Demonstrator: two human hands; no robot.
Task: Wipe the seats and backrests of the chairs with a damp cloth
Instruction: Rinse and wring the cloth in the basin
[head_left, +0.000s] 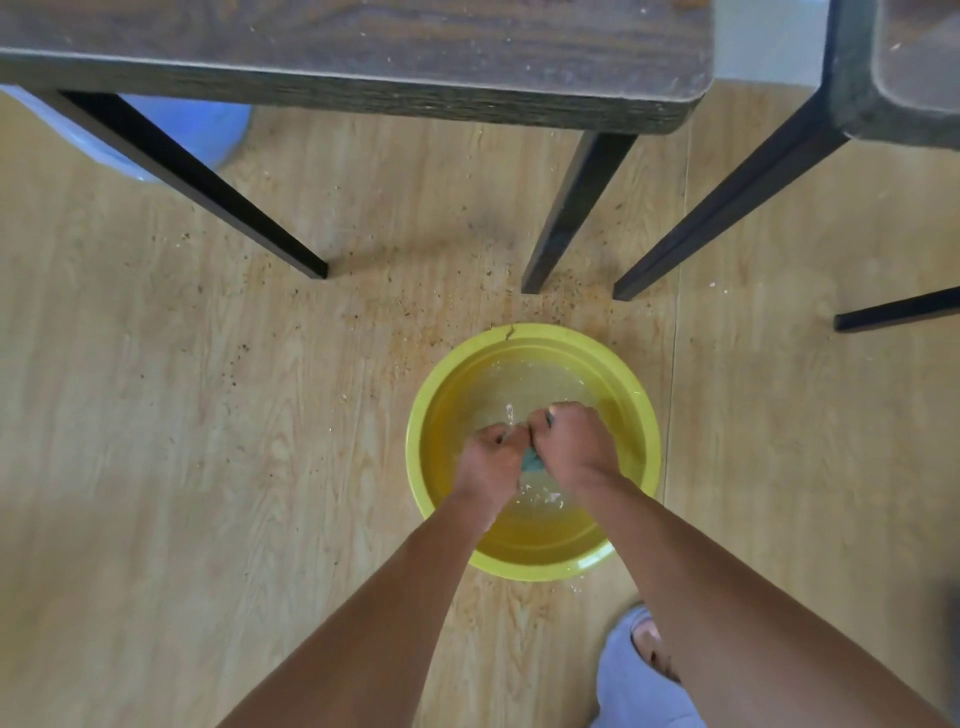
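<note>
A yellow basin (441, 395) with water in it sits on the wooden floor. Over the basin my left hand (493, 457) and my right hand (574, 441) are both clenched on a small teal cloth (531, 461), fist against fist. Only a sliver of the cloth shows between them, and water drips and splashes below. A dark wooden seat (363, 57) on black legs stands beyond the basin. The edge of a second dark chair (893, 78) is at the top right.
Black chair legs (571, 213) stand on the floor just beyond the basin. Crumbs and dust are scattered on the floor around them. A blue plastic container (171, 130) sits under the seat at top left. My foot in a light slipper (639, 675) is at bottom right.
</note>
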